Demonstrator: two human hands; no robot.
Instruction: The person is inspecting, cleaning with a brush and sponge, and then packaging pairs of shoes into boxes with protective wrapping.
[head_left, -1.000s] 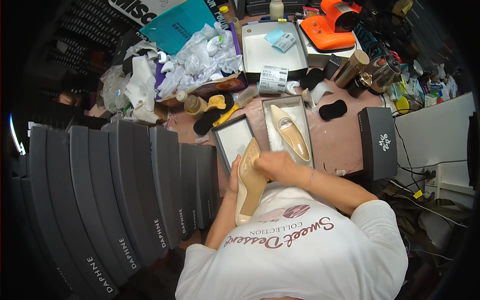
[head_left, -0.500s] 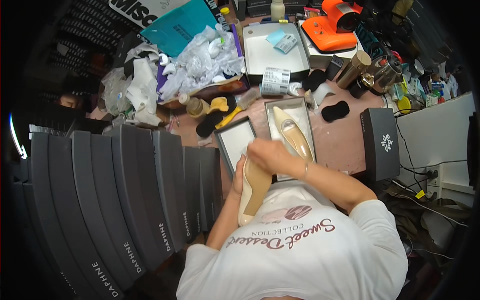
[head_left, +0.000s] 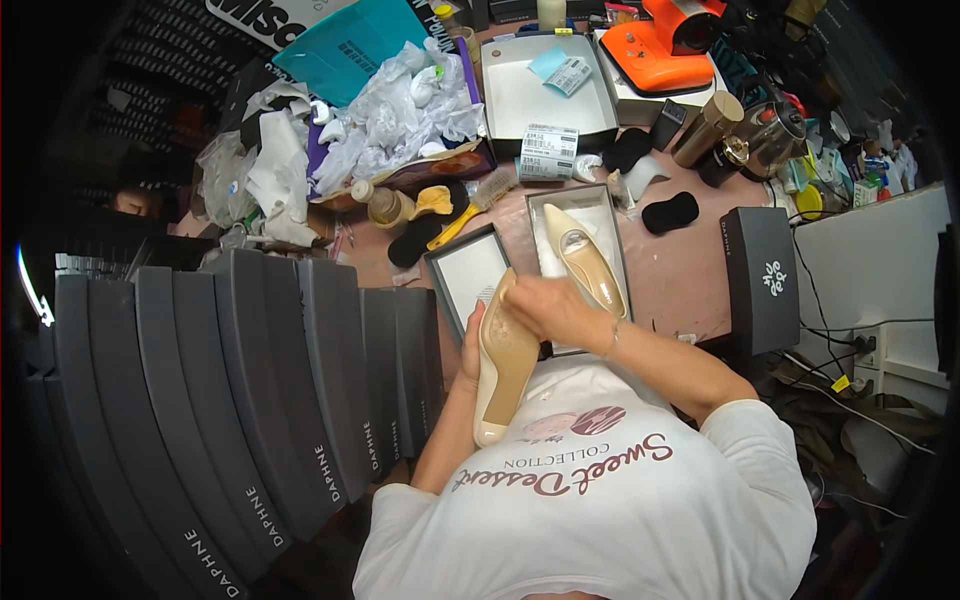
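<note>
A cream pointed pump point(head_left: 508, 368) is tilted in front of my chest, its tan sole facing up and its toe pointing away from me. My left hand point(head_left: 471, 348) wraps round its left side; most of those fingers are behind the shoe. On the sole near the toe, my right hand point(head_left: 548, 306) presses with curled fingers, and whatever they may hold is hidden. The matching cream pump point(head_left: 592, 268) lies with its opening up in a grey shoebox point(head_left: 621, 232) lined with white paper. Beside that box is a grey lid point(head_left: 468, 274) with a white inside.
Tall grey shoeboxes point(head_left: 262, 370) stand in a row at left. Behind are a yellow-handled brush point(head_left: 462, 224), a glass jar point(head_left: 388, 208), a black pad point(head_left: 670, 213) and an open box with labels point(head_left: 545, 100). A closed grey box point(head_left: 762, 280) stands at right.
My right hand has shifted slightly right and down along the sole, uncovering the toe. My left hand still holds the pump, which has barely moved.
</note>
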